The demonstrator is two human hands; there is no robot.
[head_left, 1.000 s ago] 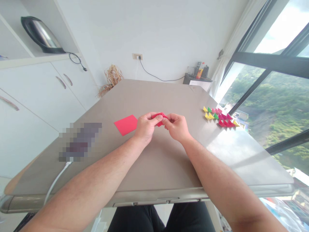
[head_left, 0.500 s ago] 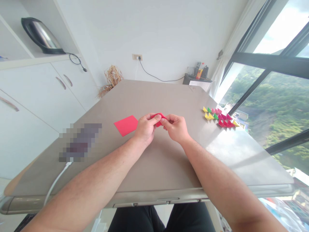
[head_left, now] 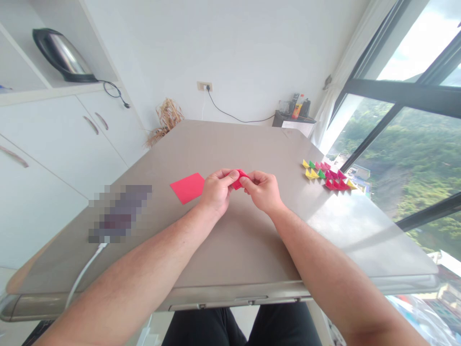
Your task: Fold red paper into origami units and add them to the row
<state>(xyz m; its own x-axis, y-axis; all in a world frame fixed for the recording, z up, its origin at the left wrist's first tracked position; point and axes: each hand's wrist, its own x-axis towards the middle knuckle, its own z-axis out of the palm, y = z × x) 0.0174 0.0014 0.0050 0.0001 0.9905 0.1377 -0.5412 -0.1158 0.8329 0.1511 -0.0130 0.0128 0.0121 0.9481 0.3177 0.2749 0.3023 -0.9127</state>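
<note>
Between both hands, above the middle of the table, is a small folded piece of red paper [head_left: 238, 181]. My left hand [head_left: 218, 190] pinches its left side, the thumb lying on top. On the right side, my right hand [head_left: 264, 190] grips it with thumb and bent fingers. The fingers cover much of the paper, so its full folded shape is hidden. Flat on the table, just left of my left hand, lies a square sheet of red paper [head_left: 187, 188].
Several small folded paper boats [head_left: 334, 184] in yellow, green, pink and red stand in rows at the table's right. A blurred-out object [head_left: 122, 211] with a white cable [head_left: 84, 269] lies at the left. The table's [head_left: 230, 250] front edge runs below my forearms.
The thumbs have shifted very slightly on the folded red paper, and a bit more of it shows between them. Otherwise the hands and the table's things stay in place.
</note>
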